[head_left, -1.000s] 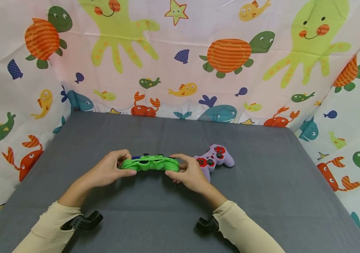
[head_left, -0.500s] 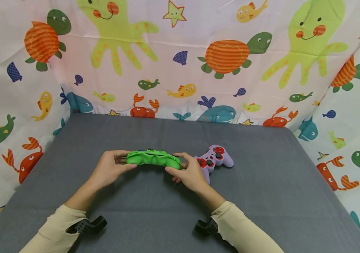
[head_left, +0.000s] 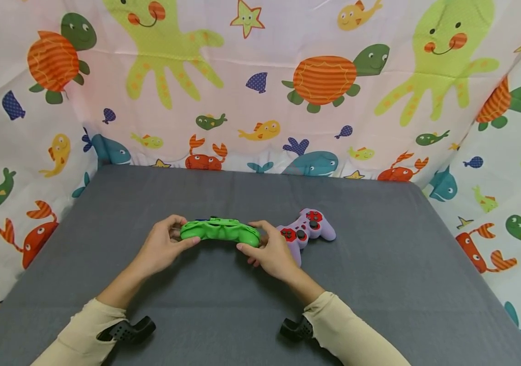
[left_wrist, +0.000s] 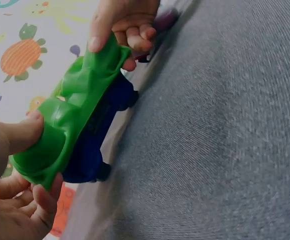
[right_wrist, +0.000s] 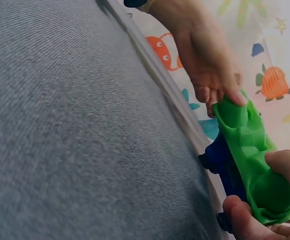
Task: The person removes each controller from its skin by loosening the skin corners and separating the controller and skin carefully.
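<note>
A blue game controller (left_wrist: pixel 87 160) sits in a bright green rubbery cover (head_left: pixel 219 231), raised over the grey cloth. My left hand (head_left: pixel 163 245) grips its left end, the thumb pressing the green side and the fingers curled behind. At the right end my right hand (head_left: pixel 273 251) holds it the same way, thumb on the green grip. In both wrist views the blue body and dark thumbsticks show out of the cover's far side. Most of the blue face is hidden in the head view. A lilac controller (head_left: pixel 307 226) with red buttons lies just beyond my right hand.
The grey cloth-covered table (head_left: pixel 379 279) reaches to a patterned curtain (head_left: pixel 224 56) at the back and sides. A black wrist mount (head_left: pixel 129 330) juts from my left sleeve, and another black mount (head_left: pixel 296 329) from my right.
The covered controller has tilted, so its green side faces me more and the blue body and thumbsticks show less in the head view. My left hand has shifted slightly; both hands keep their grip.
</note>
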Tool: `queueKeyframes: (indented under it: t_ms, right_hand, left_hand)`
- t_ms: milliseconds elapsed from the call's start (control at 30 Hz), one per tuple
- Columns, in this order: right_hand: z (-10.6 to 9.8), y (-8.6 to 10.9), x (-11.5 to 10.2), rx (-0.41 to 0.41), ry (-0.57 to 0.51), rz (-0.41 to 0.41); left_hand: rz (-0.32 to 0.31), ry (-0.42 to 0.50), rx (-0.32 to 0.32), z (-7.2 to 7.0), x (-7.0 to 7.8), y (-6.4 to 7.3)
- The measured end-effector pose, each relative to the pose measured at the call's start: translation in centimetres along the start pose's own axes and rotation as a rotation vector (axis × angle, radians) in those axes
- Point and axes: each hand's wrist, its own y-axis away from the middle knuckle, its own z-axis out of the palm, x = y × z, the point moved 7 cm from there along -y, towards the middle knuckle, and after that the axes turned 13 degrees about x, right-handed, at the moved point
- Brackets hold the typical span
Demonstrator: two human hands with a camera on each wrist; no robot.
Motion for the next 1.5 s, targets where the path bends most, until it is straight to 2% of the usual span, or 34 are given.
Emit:
queueKeyframes:
  t_ms: [200, 333, 700, 867, 933, 1000, 1167, 1367, 1500]
  right_hand:
    - [0.0, -0.1, -0.3, 0.006, 0.0, -0.015]
    - [0.1, 0.0, -0.5, -0.004, -0.001, -0.017]
    - [0.1, 0.3, -0.1, 0.015, -0.033, -0.004]
    - [0.9, 0.8, -0.2, 0.01, -0.015, -0.01]
    - [1.3, 1.0, -0.3, -0.003, -0.013, -0.016]
    - [1.3, 0.9, -0.4, -0.01, -0.027, -0.027]
    - [1.0, 0.6, 0.3, -0.022, -0.073, -0.015]
    - [1.2, 0.3, 0.4, -0.054, -0.112, 0.005]
    - [1.1, 0.0, 0.2, -0.058, -0.127, -0.01]
  left_hand:
    - [-0.07, -0.011, 0.018, -0.4, 0.3, 0.3]
    - [-0.085, -0.033, 0.032, -0.7, 0.5, 0.4]
    - [-0.034, -0.147, 0.16, -0.9, 1.1, 0.4]
    - [0.008, -0.199, 0.261, -1.3, 1.4, 0.5]
    - [0.033, -0.234, 0.283, -1.4, 1.6, 0.7]
    - [0.073, -0.265, 0.28, -1.3, 2.2, 0.9]
    - [0.172, -0.286, 0.211, -0.5, 3.7, 1.7]
    - [0.2, -0.301, 0.105, 0.0, 3.9, 2.0]
    - [0.201, -0.317, 0.063, 0.1, 3.9, 2.0]
